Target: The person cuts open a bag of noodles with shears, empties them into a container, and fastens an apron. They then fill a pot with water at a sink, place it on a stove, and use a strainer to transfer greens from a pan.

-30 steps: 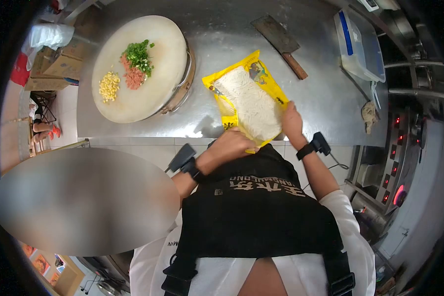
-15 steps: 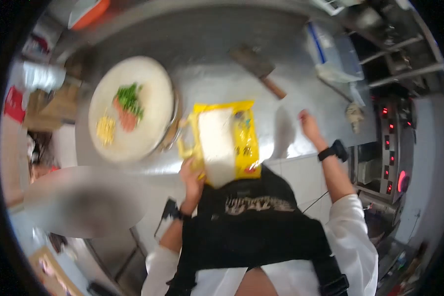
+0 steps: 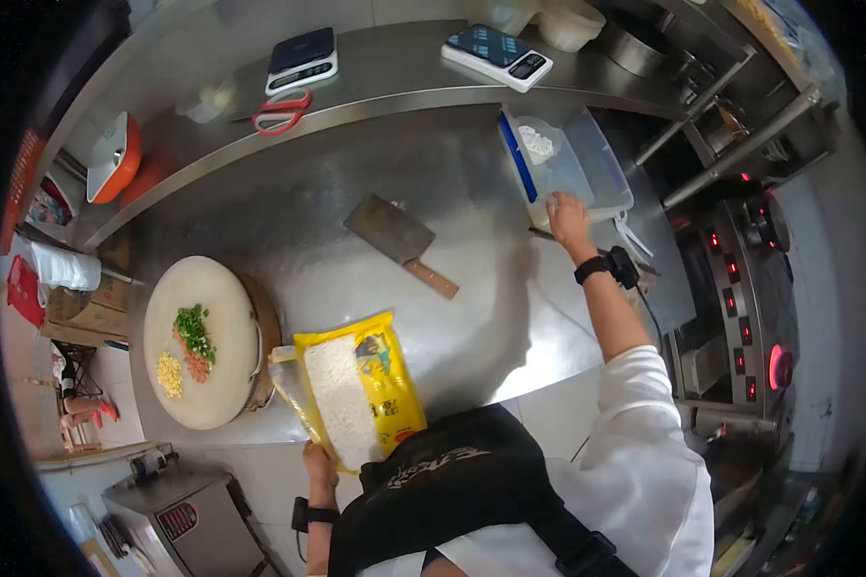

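My left hand (image 3: 319, 464) is closed on the lower edge of a yellow plastic bag (image 3: 392, 380), near my apron. White powder or grain shows through the bag's clear panel; it leans over the table's front edge. To the right, my right hand (image 3: 569, 221) reaches out with its fingers curled over the near rim of a clear plastic bin (image 3: 601, 173) with a blue strip. Inside the bin lies a bowl of white powder (image 3: 537, 144). Between my hands a cleaver (image 3: 394, 231) rests flat, its wooden handle pointing toward me.
A round chopping board (image 3: 202, 288) at left bears chopped greens, pink bits and yellow bits. On the back shelf (image 3: 385, 87) sit two kitchen scales (image 3: 303, 60) and red-handled scissors (image 3: 281, 113). A cooker with red lights (image 3: 741, 308) stands at right.
My right hand has moved forward from over the table's front to the bin. The view has shifted, bringing the back shelf in. My left hand keeps hold of the bag.
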### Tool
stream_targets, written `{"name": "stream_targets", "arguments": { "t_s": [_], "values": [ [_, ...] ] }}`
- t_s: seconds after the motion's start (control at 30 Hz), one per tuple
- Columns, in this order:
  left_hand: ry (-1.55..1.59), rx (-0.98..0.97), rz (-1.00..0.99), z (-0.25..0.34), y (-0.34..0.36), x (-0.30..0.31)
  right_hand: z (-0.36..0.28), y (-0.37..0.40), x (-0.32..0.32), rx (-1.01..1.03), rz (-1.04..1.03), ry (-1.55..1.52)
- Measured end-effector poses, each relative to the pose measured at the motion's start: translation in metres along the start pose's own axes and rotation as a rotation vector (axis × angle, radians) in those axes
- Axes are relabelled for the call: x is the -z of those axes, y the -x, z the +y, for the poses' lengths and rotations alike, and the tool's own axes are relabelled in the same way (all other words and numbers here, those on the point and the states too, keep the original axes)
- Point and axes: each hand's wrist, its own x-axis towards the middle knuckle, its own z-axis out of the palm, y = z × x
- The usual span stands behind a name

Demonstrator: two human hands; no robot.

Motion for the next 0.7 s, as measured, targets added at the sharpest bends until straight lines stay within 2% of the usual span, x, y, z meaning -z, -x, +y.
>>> {"name": "stream_targets", "arguments": {
  "t_s": [0.07, 0.1, 0.17, 0.2, 0.27, 0.33, 0.37, 0.43, 0.47, 0.53, 0.6, 0.67, 0.7],
  "values": [
    [0.412, 0.041, -0.253, -0.001, 0.003, -0.001, 0.012, -0.015, -0.010, -0.132, -0.339, -0.046],
    [0.406, 0.029, -0.236, 0.015, 0.019, -0.018, 0.010, -0.018, -0.009, -0.130, -0.341, -0.067],
    [0.562, 0.055, -0.126, 0.062, 0.067, -0.060, 0.001, -0.012, 0.000, 0.037, -0.370, -0.008],
    [0.554, 0.052, -0.108, 0.065, 0.074, -0.067, -0.007, -0.007, 0.009, 0.037, -0.380, -0.025],
    [0.234, -0.082, 0.016, 0.065, 0.086, -0.081, -0.016, 0.005, 0.023, 0.114, -0.497, -0.063],
    [0.246, -0.052, 0.059, 0.061, 0.090, -0.082, -0.012, 0.028, 0.008, 0.299, -0.397, -0.221],
    [0.263, -0.026, 0.090, 0.058, 0.092, -0.080, -0.012, 0.040, 0.007, 0.304, -0.405, -0.232],
    [0.288, -0.082, 0.096, 0.062, 0.105, -0.090, -0.028, 0.051, 0.029, 0.379, -0.558, -0.441],
    [0.311, -0.136, 0.088, 0.065, 0.111, -0.092, -0.032, 0.046, 0.042, 0.382, -0.565, -0.452],
    [0.274, -0.138, 0.147, 0.059, 0.105, -0.088, -0.039, 0.035, 0.060, 0.304, -1.143, -0.632],
    [0.239, -0.140, 0.196, 0.050, 0.096, -0.083, -0.025, 0.024, 0.035, 0.060, -1.000, -0.677],
    [0.100, -0.192, 0.202, 0.042, 0.092, -0.079, -0.003, 0.014, 0.001, 0.053, -0.348, -0.295],
    [0.103, -0.192, 0.201, 0.040, 0.092, -0.079, 0.008, 0.011, -0.022, 0.055, -0.348, -0.293]
  ]
}}
